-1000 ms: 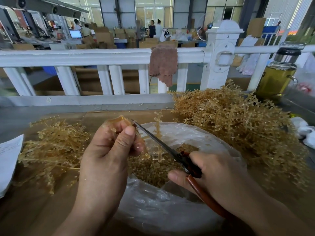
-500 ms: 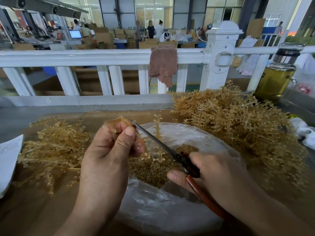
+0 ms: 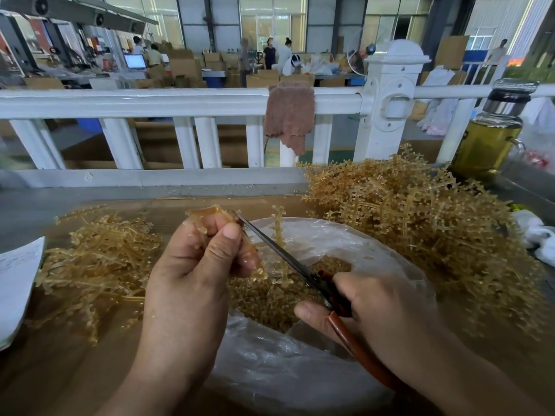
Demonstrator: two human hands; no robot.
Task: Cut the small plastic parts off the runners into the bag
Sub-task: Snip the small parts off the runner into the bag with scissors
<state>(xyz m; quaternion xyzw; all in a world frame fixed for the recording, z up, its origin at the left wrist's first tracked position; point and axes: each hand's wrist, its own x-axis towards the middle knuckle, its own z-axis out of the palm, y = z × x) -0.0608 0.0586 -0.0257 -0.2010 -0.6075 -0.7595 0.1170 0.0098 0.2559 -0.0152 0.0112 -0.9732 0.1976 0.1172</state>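
Observation:
My left hand pinches an amber plastic runner with small parts on its branches, held over the open clear plastic bag. Cut-off amber parts fill the bottom of the bag. My right hand grips red-handled scissors, whose thin blades point up and left and reach the runner right beside my left thumb. A big heap of runners with parts lies to the right of the bag. A flatter heap of amber runners lies to the left.
A white railing runs across behind the brown work table, with a brown cloth hung over it. A glass bottle of yellow liquid stands at the right. White paper lies at the left edge. People and cartons fill the hall behind.
Hardly anything differs; the scissors blades stay at the runner by my left thumb and both hands hold their places.

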